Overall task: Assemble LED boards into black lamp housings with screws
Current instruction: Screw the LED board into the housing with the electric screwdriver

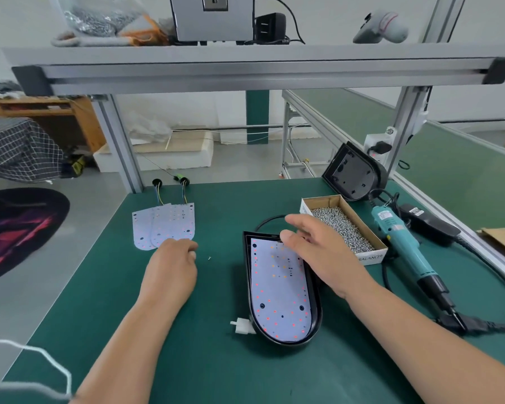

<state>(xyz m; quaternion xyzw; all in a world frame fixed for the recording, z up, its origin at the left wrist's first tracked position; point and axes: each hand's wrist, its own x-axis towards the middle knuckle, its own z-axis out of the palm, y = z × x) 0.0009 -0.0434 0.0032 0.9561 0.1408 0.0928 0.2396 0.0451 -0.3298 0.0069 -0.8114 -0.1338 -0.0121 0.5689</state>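
On the tabletop (216, 368) the LED board (277, 290) sits in the black lamp housing (317, 312), its far end under the right hand (324, 252), whose grip is loosely spread and empty; the left hand (171, 268) lies curled beside the spare LED boards (164, 224), and I cannot tell whether its grip pinches anything.

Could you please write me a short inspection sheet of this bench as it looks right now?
Surface: green mat, with one tiny loose bit beside the left hand.
Job's things: LED board seated in black housing; two spare boards overlap at left; second housing propped at the back; screw box holds screws; electric screwdriver lies at right.
Clutter: cardboard at right edge.
Hands: left hand curled beside the spare boards, contents unclear; right hand open over the housing's far end.
Cables: black cable loops behind the housing; screwdriver cord trails right; white connector at the housing's near end.
Surroundings: aluminium shelf overhead; green conveyor at right.
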